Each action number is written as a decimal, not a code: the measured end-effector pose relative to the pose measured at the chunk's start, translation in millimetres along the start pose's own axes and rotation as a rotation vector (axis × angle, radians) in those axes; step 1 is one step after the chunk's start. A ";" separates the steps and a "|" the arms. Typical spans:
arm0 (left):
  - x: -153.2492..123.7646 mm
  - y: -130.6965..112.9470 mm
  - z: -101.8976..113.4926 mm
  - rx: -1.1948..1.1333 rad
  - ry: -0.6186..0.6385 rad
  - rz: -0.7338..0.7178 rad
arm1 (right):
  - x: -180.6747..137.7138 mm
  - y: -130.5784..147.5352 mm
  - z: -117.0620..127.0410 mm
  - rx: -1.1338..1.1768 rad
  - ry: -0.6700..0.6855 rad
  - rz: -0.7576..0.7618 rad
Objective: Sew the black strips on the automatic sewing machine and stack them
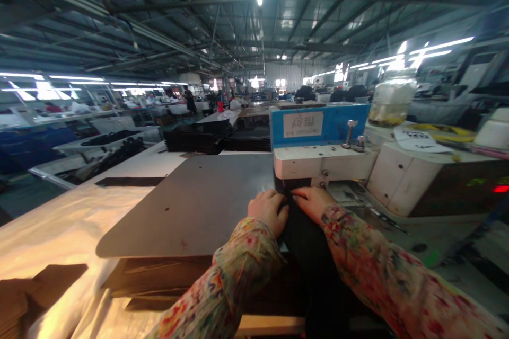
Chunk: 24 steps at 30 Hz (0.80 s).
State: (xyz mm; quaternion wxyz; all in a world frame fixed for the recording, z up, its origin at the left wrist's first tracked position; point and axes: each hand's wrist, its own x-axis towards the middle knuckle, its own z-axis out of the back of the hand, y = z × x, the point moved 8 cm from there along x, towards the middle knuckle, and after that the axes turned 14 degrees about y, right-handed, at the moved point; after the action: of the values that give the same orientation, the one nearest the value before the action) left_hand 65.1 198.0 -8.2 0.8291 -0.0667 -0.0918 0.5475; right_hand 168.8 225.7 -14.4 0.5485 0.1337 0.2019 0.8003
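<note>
My left hand and my right hand lie side by side on a strip of black fabric, fingers curled and pressed on its far end. The fabric's end sits right under the head of a white and blue machine. Both arms wear flowered sleeves. The strip runs back toward me between my forearms. Left of my hands spreads the machine's flat grey work plate.
Stacks of black pieces stand at the far end of the long pale table. Brown cardboard pieces lie at the lower left. A jar and white machine housings crowd the right side. People work far back.
</note>
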 end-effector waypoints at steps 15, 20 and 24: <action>-1.3 -3.3 -0.9 0.064 0.011 0.025 | 1.3 5.2 2.4 -0.073 -0.037 -0.040; -1.1 -4.2 -1.1 0.084 0.029 0.044 | 4.3 6.0 3.0 -0.110 -0.057 -0.031; -0.7 -6.6 -1.8 0.090 0.030 0.023 | 6.3 5.1 2.9 -0.134 -0.072 -0.027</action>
State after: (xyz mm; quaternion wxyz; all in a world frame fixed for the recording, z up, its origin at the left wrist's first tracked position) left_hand 71.2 194.7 -8.7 0.8263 -0.0387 -0.0539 0.5593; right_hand 163.6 230.4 -9.5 0.5737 0.1225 0.1298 0.7994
